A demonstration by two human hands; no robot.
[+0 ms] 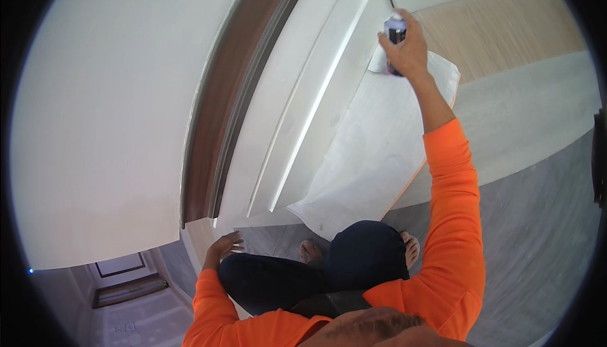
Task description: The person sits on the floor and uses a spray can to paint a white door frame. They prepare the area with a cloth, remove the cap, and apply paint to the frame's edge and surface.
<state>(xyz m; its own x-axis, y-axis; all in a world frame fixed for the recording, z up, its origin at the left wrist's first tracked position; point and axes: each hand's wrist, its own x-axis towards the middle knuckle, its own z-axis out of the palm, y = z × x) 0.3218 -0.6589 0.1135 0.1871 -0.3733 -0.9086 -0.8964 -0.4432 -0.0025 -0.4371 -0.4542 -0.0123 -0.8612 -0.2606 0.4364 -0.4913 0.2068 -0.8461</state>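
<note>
My right hand (410, 50) reaches far forward and is wrapped round a spray can (396, 30) with a dark label and a pale top. The can is upright or slightly tilted, close to a white panel (319, 94) with raised moulding strips. Under the can, a white sheet (373, 138) with an orange edge lies on the floor against the panel's foot. My left hand (226, 246) is beside my left knee, fingers stretched out with nothing in them. Whether it touches the panel's near end cannot be made out.
A brown wooden frame (237, 88) with dark edging runs along the panel, beside a broad white wall (114, 107). Light wood-grain boards (506, 28) and grey flooring (506, 220) extend to the right. A dark object (599, 157) stands at the right rim.
</note>
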